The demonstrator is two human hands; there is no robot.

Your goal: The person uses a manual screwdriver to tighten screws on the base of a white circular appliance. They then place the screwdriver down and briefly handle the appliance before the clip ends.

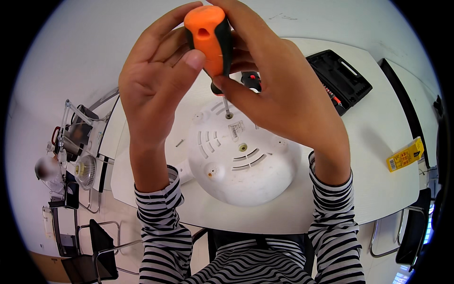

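Note:
Both my hands are raised around an orange and black screwdriver (208,45), which stands nearly upright. My left hand (153,87) has its thumb pressed on the handle's left side, fingers curled behind. My right hand (295,90) grips the handle from the other side, thumb low near the collar. The shaft runs down into a recessed hole in a white, round appliance (265,182) lying with its vented underside up. That underside has curved slots, a small label and several screw recesses. A small metal screw (179,143) lies on the table left of it.
An open black tool case (343,80) with red-tipped bits lies at the right back of the white table (373,189). A yellow carton (405,155) stands near the right edge. Chairs (101,246) surround the table. At far left, another person sits by a round fan (86,171).

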